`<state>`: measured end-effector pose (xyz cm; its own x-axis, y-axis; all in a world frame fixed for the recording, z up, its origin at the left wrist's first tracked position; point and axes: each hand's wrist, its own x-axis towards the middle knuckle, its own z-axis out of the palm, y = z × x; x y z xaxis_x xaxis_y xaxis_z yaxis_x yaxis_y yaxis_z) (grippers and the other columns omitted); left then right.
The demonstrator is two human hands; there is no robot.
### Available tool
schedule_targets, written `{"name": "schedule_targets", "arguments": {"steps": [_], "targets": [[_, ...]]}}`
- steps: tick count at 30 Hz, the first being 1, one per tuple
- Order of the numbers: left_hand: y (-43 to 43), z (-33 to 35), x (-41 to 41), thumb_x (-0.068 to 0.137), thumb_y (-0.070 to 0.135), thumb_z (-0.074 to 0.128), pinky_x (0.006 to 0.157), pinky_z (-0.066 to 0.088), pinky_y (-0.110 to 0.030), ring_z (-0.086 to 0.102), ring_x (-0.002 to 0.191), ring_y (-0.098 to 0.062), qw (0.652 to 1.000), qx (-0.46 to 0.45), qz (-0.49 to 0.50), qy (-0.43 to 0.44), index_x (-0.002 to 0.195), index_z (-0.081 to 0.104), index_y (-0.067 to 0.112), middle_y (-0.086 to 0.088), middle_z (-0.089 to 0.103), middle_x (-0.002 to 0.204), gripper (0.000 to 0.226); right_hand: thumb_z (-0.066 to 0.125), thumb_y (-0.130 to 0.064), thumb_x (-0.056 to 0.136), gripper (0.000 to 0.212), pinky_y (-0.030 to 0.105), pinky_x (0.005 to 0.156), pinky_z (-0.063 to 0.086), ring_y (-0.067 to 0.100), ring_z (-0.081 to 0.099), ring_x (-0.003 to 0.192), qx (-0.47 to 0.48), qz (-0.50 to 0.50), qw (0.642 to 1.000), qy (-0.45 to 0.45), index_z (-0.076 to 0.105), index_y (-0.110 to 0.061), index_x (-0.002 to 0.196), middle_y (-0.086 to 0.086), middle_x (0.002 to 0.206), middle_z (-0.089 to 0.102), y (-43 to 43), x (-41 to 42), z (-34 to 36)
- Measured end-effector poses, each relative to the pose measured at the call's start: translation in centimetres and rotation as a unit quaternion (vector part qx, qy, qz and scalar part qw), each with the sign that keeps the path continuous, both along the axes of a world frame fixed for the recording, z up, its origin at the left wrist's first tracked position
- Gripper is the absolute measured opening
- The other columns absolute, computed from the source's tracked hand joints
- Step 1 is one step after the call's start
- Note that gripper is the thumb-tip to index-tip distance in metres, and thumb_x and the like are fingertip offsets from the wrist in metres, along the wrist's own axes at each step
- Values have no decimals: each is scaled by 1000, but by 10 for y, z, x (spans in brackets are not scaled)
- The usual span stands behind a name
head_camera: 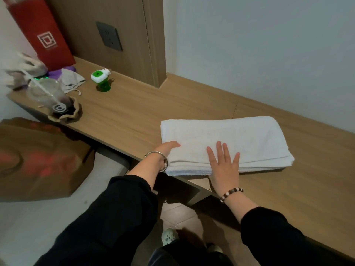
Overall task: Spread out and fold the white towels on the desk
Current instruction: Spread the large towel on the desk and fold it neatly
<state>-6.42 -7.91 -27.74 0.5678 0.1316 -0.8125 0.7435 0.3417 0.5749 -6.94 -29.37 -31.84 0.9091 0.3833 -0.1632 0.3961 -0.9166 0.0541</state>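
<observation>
A white towel (230, 137) lies folded in several layers on the wooden desk (134, 108), its near edge at the desk's front edge. My right hand (223, 166) presses flat on the towel's near part, fingers straight and spread. My left hand (167, 148) is at the towel's left near corner, thumb on top; its fingers are hidden beside or under the layers.
On the desk's left end stand a plastic cup with a straw (48, 96), a green and white bottle (100, 78), a grey cloth pouch (72, 79) and a red paper bag (44, 35). A brown paper bag (38, 160) sits below the desk at left. A wall runs behind.
</observation>
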Motion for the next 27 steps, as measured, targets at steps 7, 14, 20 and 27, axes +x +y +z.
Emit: {"name": "schedule_targets", "arguments": {"steps": [7,14,20,27], "targets": [[38,35,6,83,34,65,54,50,-30,64,67,-24,1000,19,3,18,103,58,12,-8,66,81,30,65,-2,82,84,45,112,21,36,26,140,24,84,995,-46,17,-11,150,21,153,24,29,29,30],[76,85,9,93,58,38,107,34,-54,35,136,-30,946,-170,196,-196,138,42,23,-10,40,145,57,55,-24,90,63,37,75,50,32,58,104,105,89,989,-46,23,-15,144,12,133,48,93,85,126],[75,146,-8,100,29,37,113,15,-49,25,141,-22,961,-21,77,-266,146,29,27,-3,28,153,47,54,-15,83,41,31,64,40,37,60,92,290,12,957,4,50,-12,123,15,104,64,142,93,202],[92,181,-49,93,36,53,116,9,-39,9,144,-12,932,204,-223,-201,151,6,26,7,6,158,76,54,-15,85,28,26,70,39,31,61,99,559,-186,798,128,61,-3,110,13,107,64,194,64,233]]}}
